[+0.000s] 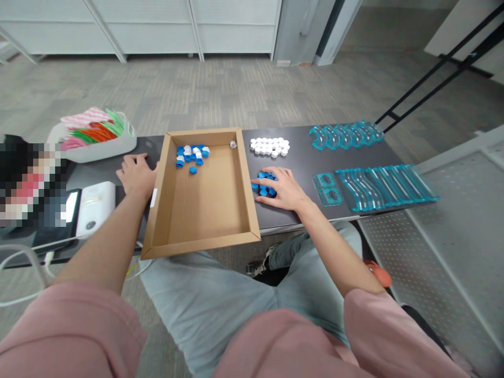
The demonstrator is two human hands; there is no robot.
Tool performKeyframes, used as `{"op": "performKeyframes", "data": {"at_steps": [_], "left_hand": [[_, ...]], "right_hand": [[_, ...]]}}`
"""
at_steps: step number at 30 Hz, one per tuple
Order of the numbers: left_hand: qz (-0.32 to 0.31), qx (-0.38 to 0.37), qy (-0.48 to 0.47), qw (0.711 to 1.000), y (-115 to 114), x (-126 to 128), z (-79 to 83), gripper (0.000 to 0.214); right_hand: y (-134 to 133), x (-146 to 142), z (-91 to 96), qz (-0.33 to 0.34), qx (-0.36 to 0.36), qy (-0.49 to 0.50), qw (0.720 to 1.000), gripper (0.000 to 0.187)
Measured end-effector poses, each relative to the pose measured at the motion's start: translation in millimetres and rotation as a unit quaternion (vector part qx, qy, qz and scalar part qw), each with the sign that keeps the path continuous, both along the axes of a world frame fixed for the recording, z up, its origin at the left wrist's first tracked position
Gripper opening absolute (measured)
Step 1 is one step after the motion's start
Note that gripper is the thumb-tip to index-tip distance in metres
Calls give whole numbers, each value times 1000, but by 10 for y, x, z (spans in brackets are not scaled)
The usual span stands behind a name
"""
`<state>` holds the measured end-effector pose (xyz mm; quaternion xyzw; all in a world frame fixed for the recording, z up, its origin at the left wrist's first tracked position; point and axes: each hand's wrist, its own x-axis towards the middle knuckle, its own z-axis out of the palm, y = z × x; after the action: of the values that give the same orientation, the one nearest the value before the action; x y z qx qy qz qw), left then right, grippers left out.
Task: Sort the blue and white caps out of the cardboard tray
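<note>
My left hand (137,176) lies on the dark table with fingers spread, its thumb side against the left wall of a shallow cardboard box (210,199). Over a cluster of small blue hexagonal pieces (266,185), to the right of the box, my right hand (284,188) reaches with its fingers apart. Its fingers partly cover the cluster; I see no piece gripped. Inside the box, a group of blue and white hexagonal pieces (189,153) sits toward the far left, and a lone white piece (233,144) is in the far right corner.
White hexagonal pieces (270,146) form a block beyond my right hand. Clear teal curved parts (346,135), straight tubes (397,186) and square plates (326,189) lie on the right. At left are a white basket (102,149) of colourful items, a white device (94,207) and cables (27,252).
</note>
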<state>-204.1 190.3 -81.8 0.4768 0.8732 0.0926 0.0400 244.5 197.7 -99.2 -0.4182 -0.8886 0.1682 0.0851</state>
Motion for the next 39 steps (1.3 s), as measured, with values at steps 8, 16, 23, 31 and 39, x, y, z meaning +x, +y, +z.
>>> {"op": "performKeyframes", "data": {"at_steps": [8,16,23,31,39], "left_hand": [[4,2,1,1000,-4,30,9,75],[-13,4,-13,1000,-29,34,34,72],[-4,23,23,999,16,-39,-108,71],[-14,29,8,999,4,-34,-91,74],[-6,17,-2,1000,-16,35,1,73]], "right_hand": [[69,152,-197,-25,40,139,989,63],[133,-296,199,-4,125,254,959,32],[497,-1806,648,191,103,-13,976,29],[443,-2294,467,228,63,-86,968,25],[279,-483,627,85,19,174,981,24]]}}
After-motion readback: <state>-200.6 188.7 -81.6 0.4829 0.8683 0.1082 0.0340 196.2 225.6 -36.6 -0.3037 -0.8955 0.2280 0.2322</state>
